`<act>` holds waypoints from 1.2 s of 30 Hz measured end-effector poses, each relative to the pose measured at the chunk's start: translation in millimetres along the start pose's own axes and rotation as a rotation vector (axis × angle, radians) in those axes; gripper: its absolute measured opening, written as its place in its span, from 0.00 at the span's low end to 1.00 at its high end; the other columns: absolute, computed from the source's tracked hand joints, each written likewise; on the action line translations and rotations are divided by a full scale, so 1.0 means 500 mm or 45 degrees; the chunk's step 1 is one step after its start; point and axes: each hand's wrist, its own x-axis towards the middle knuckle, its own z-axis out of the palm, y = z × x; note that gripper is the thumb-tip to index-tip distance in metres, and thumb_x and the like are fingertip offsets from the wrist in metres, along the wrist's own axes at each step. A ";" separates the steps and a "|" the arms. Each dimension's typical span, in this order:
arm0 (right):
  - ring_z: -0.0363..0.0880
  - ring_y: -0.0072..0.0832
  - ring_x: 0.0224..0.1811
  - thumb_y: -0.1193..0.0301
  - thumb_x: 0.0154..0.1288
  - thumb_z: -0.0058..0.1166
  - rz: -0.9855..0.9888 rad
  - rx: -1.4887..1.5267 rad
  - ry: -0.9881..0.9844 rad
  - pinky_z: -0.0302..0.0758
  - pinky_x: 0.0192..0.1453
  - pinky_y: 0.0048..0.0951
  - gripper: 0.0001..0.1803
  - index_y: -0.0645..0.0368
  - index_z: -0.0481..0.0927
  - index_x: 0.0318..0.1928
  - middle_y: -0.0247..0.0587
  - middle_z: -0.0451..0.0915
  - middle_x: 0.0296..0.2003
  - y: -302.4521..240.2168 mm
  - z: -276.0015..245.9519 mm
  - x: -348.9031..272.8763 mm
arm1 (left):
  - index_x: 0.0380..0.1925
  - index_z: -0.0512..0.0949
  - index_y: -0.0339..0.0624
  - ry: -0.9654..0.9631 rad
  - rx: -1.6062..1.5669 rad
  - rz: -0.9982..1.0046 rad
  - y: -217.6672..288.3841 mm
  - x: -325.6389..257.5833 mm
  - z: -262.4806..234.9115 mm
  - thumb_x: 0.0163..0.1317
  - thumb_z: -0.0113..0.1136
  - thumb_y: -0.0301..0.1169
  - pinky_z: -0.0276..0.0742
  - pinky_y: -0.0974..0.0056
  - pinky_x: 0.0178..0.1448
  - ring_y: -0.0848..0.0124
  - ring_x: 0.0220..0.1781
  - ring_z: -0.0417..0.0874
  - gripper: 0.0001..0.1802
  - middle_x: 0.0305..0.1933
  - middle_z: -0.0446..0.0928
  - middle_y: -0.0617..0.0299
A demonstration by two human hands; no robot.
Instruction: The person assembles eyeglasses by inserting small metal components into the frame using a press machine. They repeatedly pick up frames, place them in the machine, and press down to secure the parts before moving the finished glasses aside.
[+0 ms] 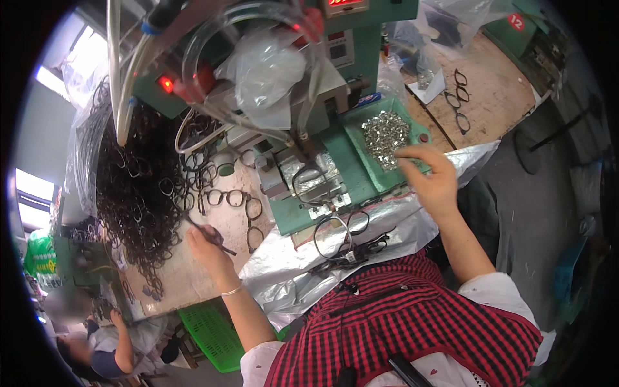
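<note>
My left hand (207,250) is closed on a dark eyeglass frame (223,242), seen nearly edge-on over the table. Near the rim of a green tray (376,181), my right hand (434,184) has its thumb and forefinger brought together. Whatever lies between those fingertips is too small to make out. A heap of small shiny metal parts (385,137) fills part of the tray. Between my hands stands a green and grey bench machine (296,221). One dark eyeglass frame (294,186) rests at its metal fixture, and a round-lensed frame (316,239) sits just in front.
A large pile of dark eyeglass frames (138,213) covers the table's left side, with several loose frames (255,208) beside it. Silver sheeting (277,284) drapes the front edge. Clear hoses (115,71) hang above. A green crate (209,335) and another person (122,342) are at lower left.
</note>
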 end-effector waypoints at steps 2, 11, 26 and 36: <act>0.84 0.36 0.41 0.76 0.57 0.62 -0.206 0.148 -0.120 0.76 0.47 0.33 0.09 0.60 0.85 0.40 0.43 0.84 0.36 -0.041 0.047 0.047 | 0.37 0.71 0.46 -0.003 0.185 -0.012 0.007 0.013 0.067 0.76 0.49 0.40 0.58 0.75 0.26 0.81 0.23 0.64 0.12 0.26 0.70 0.70; 0.83 0.27 0.41 0.76 0.57 0.62 0.099 0.607 -0.060 0.76 0.48 0.27 0.20 0.65 0.76 0.51 0.40 0.83 0.34 -0.078 0.196 0.064 | 0.47 0.74 0.36 -0.309 -0.284 0.656 0.115 -0.123 0.179 0.74 0.50 0.27 0.79 0.63 0.55 0.67 0.49 0.80 0.07 0.47 0.78 0.53; 0.83 0.33 0.48 0.77 0.59 0.59 0.146 0.718 -0.209 0.75 0.57 0.31 0.23 0.63 0.75 0.56 0.45 0.83 0.47 -0.146 0.148 0.054 | 0.14 0.80 0.47 -1.096 0.397 1.202 0.270 -0.267 0.196 0.53 0.68 0.28 0.83 0.52 0.42 0.58 0.30 0.86 0.11 0.30 0.84 0.58; 0.72 0.46 0.63 0.69 0.52 0.65 -0.217 -0.609 0.019 0.73 0.60 0.47 0.08 0.51 0.86 0.36 0.45 0.78 0.53 0.149 0.088 0.049 | 0.35 0.86 0.49 -1.131 0.482 1.494 0.161 -0.167 0.285 0.47 0.74 0.26 0.80 0.47 0.56 0.57 0.42 0.85 0.13 0.43 0.85 0.62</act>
